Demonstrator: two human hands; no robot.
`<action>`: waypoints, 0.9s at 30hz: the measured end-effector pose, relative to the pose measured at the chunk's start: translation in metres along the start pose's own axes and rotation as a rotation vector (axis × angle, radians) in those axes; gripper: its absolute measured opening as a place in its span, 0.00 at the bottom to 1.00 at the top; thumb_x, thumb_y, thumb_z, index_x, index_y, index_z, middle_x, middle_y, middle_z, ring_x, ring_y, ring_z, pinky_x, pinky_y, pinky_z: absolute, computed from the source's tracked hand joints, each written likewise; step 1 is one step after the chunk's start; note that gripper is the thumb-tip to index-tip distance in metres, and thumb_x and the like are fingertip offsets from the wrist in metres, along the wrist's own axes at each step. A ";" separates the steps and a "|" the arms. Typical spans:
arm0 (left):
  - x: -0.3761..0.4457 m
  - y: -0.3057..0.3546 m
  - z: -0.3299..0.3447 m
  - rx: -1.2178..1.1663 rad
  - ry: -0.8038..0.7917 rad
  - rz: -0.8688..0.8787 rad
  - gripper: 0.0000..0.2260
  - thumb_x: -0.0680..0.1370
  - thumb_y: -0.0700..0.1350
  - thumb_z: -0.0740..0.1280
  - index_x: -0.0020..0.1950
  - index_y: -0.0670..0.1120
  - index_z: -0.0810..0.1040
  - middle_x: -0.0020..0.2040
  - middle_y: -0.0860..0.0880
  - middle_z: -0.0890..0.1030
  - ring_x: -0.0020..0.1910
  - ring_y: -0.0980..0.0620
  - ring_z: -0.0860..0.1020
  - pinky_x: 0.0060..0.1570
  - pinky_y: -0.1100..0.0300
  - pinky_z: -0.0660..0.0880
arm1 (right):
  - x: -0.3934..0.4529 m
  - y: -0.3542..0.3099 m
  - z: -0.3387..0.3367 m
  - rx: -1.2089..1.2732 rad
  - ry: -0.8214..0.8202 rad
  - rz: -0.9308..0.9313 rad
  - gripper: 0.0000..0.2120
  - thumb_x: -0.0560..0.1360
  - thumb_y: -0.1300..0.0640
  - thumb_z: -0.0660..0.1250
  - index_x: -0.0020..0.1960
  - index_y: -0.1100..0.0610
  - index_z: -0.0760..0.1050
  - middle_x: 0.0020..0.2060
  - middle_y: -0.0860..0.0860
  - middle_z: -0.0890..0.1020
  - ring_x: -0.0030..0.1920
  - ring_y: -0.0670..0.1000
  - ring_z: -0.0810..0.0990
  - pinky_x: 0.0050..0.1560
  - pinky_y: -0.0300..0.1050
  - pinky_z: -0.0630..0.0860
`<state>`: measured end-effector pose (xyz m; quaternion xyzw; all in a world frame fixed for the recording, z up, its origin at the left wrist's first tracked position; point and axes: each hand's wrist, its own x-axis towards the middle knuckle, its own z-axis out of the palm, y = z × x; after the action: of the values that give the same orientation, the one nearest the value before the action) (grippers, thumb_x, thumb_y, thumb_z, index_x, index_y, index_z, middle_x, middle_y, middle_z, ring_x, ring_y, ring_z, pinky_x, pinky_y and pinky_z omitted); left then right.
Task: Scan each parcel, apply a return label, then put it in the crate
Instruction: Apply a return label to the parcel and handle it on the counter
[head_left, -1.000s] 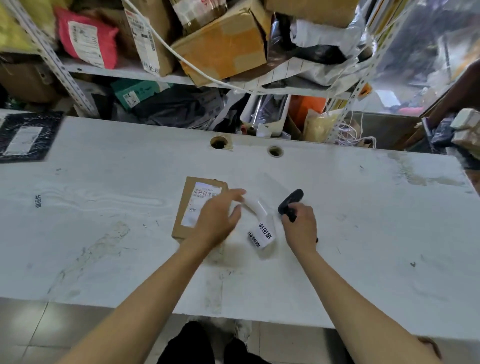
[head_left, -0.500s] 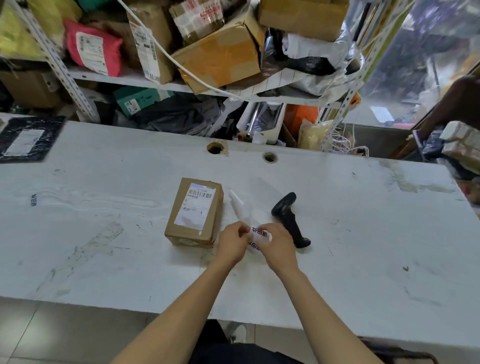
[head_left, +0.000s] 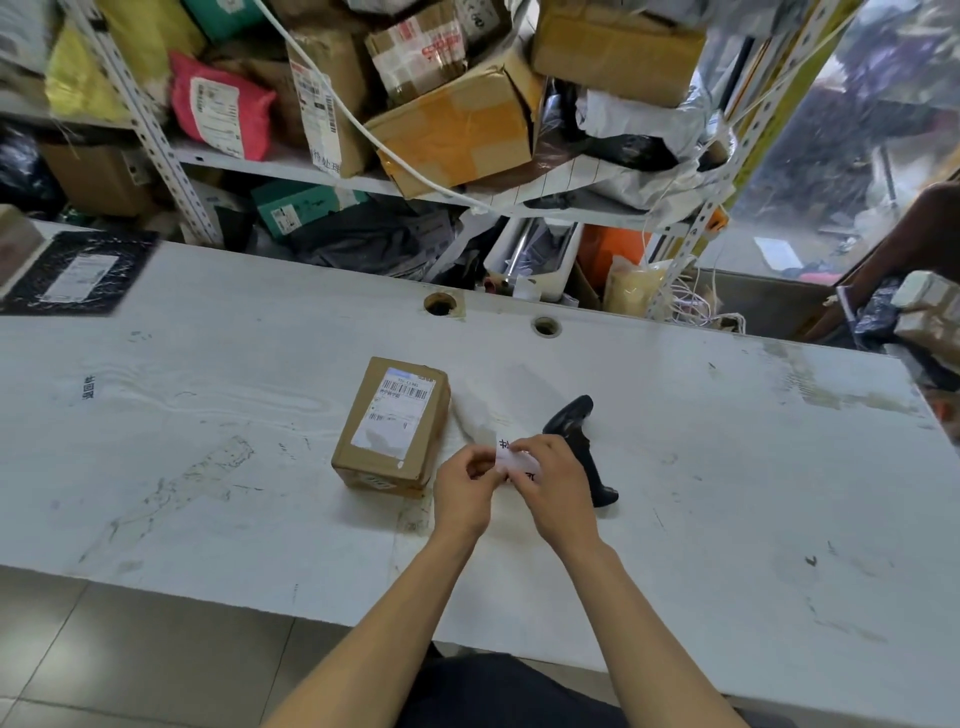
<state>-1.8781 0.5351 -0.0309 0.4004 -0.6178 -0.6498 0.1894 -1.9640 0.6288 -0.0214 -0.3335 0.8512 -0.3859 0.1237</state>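
You are working at the middle of a scuffed white table, its far edge pierced by two round holes. A small cardboard parcel, box-shaped, with a glossy white shipping label on top, is sitting near the table's centre, just left of your hands. Your left hand and right hand are meeting over a strip of white paper return labels printed with black characters; the strip is trailing in a soft curl toward the far edge. Both hands have their fingers curled in, pinching the strip between fingertips and thumbs. A black plastic handheld scanner, pistol-shaped, is lying flat on the table just behind and to the right of your right hand, untouched.
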 end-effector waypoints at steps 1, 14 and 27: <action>0.000 0.001 0.000 0.016 0.022 0.007 0.09 0.76 0.34 0.71 0.50 0.48 0.81 0.45 0.50 0.84 0.46 0.56 0.82 0.47 0.64 0.79 | 0.001 0.000 -0.001 -0.002 0.000 -0.012 0.09 0.77 0.56 0.70 0.57 0.55 0.81 0.54 0.46 0.76 0.51 0.40 0.74 0.51 0.24 0.65; -0.007 0.020 0.005 -0.017 0.065 0.104 0.15 0.77 0.34 0.70 0.61 0.49 0.81 0.45 0.52 0.84 0.46 0.64 0.82 0.50 0.70 0.77 | 0.014 -0.005 -0.012 0.033 0.005 -0.063 0.06 0.76 0.55 0.71 0.50 0.57 0.83 0.49 0.47 0.79 0.52 0.47 0.77 0.55 0.40 0.72; -0.005 0.016 -0.004 0.127 0.027 0.134 0.16 0.77 0.34 0.70 0.59 0.53 0.80 0.46 0.55 0.85 0.48 0.63 0.82 0.49 0.70 0.77 | 0.017 -0.011 -0.015 0.113 -0.047 0.089 0.04 0.75 0.56 0.73 0.43 0.55 0.86 0.45 0.42 0.80 0.49 0.40 0.78 0.49 0.32 0.71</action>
<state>-1.8763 0.5339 -0.0141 0.3779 -0.6805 -0.5898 0.2153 -1.9785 0.6214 -0.0024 -0.2966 0.8390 -0.4194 0.1793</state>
